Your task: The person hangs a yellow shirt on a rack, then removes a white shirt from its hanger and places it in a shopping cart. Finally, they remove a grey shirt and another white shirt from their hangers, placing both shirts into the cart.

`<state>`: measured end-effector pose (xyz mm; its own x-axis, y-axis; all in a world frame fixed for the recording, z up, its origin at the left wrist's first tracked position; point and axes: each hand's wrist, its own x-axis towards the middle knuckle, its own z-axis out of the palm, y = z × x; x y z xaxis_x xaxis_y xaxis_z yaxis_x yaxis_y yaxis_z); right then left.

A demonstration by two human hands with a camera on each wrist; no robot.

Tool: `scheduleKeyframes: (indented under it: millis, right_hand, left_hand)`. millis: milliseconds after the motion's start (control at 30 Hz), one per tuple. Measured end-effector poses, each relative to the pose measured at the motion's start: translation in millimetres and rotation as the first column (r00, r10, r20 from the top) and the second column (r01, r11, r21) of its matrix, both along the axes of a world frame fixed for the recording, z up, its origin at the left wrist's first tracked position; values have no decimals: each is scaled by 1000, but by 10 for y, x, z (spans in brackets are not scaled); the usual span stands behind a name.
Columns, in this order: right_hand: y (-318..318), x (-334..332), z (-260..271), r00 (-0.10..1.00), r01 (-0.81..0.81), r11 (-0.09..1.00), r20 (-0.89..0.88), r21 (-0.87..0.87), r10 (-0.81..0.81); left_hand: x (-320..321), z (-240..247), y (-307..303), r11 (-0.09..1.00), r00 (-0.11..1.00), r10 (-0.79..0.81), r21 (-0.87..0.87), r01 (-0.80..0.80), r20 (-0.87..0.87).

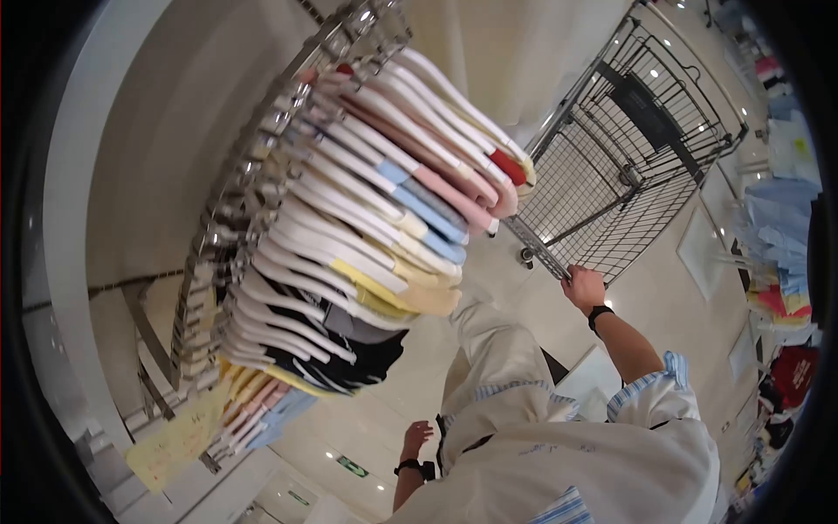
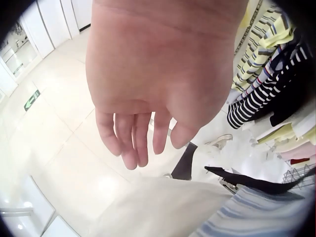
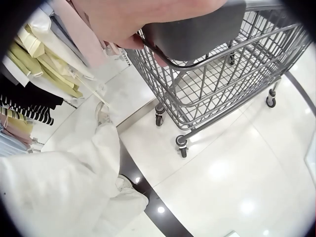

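The right hand (image 1: 585,288) grips the near edge of a grey wire shopping cart (image 1: 611,175) in the head view. In the right wrist view the same hand (image 3: 148,19) curls over the rim of the cart (image 3: 212,84), partly hidden by a dark grey panel (image 3: 197,32). Low in the head view, the left hand (image 1: 417,439) hangs beside the body, holding nothing. Seen from the left wrist, that hand (image 2: 158,74) has relaxed, slightly bent fingers. White hangers with folded garments (image 1: 375,201) hang from a metal rack at the left of the head view.
A yellow paper sign (image 1: 175,441) is fixed at the rack's lower end. More clothes (image 1: 781,227) stand along the right side of the head view. Green arrow signs, one of them a floor sign (image 2: 32,100), lie on the pale tiles. The person's legs are below the rack.
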<state>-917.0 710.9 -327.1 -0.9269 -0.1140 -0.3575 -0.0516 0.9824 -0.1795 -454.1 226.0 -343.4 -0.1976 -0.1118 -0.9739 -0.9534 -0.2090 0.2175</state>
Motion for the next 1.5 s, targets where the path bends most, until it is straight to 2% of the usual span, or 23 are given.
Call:
scheduleKeyframes:
  millis: [67,133,200,300,433,500,533,600,633,767,1000,1067,1100,1133,1200,1233,1267,1333,1400,1467,1500]
  right_hand:
    - [9,-18,-1,1000,-6,1000,-4,-8,6]
    - [13,-29,2,1000,2,1000,23,10,-3]
    - [37,-36,-56,1000,1,1000,13,6,-1]
    - [73,-3,-67,1000,11,1000,5,7,-11]
    - [93,-24,-28,1000,10,1000,14,17,-10]
    - [116,-5,-42,1000,11,1000,16,10,-11]
    - [132,3,-56,1000,11,1000,16,13,-11]
    - [146,29,-72,1000,17,1000,19,11,-18]
    - [162,34,-66,1000,16,1000,10,10,-16]
    - [209,35,-67,1000,8,1000,-14,-7,-8]
    - [229,15,-48,1000,11,1000,-21,-24,-12]
    - [228,23,-42,999,6,1000,-37,-16,-7]
    - [224,20,-39,999,18,1000,-30,-17,-19]
    - [219,-5,-28,999,29,999,-28,-18,-29]
    - [215,-25,-81,997,30,999,-66,-32,-32]
    - [216,-37,-101,998,31,999,-56,-24,-33]
    - [214,-34,-113,998,33,999,-45,-18,-34]
    - [224,-42,-92,998,18,1000,-59,-22,-19]
    - [220,-47,-84,999,-16,1000,-44,-4,16]
    - [224,-62,-113,997,-33,999,-69,-5,33]
    - [219,-54,-104,997,-11,1000,-77,2,11]
  left_hand:
    - [-79,-74,-62,1000,997,25,-4,-25,68]
    - [-113,-158,-95,998,997,58,-33,-57,59]
    - [-202,-96,-94,980,997,72,-190,-65,34]
    - [-276,-93,-192,988,994,101,-119,-95,50]
    - [-304,-189,-222,987,998,28,-157,-19,50]
    - [-353,-208,-296,990,987,144,-8,-143,73]
    - [-361,-195,-300,991,988,134,-14,-134,74]
    - [-467,-71,-212,990,999,-19,-139,23,30]
    - [-489,-20,-215,991,1000,-13,-134,13,0]
    - [-319,54,-166,985,999,22,-168,-29,-43]
    - [160,142,-64,976,999,7,-216,0,32]
    - [283,140,-86,985,1000,-6,-172,7,6]
    - [341,139,-170,993,993,104,-50,-107,-61]
    - [389,106,-181,993,992,107,-49,-110,-73]
    - [459,71,-183,977,998,-61,-207,55,-21]
    - [523,-20,-325,991,989,132,-25,-134,-61]
    - [515,23,-259,990,988,140,-26,-142,-70]
    - [447,193,-122,968,996,-76,-241,65,-37]
    - [526,203,-89,960,997,-49,-277,33,-51]
    - [768,160,-89,974,977,138,-157,-164,-162]
    - [858,211,-25,968,962,165,-150,-200,-218]
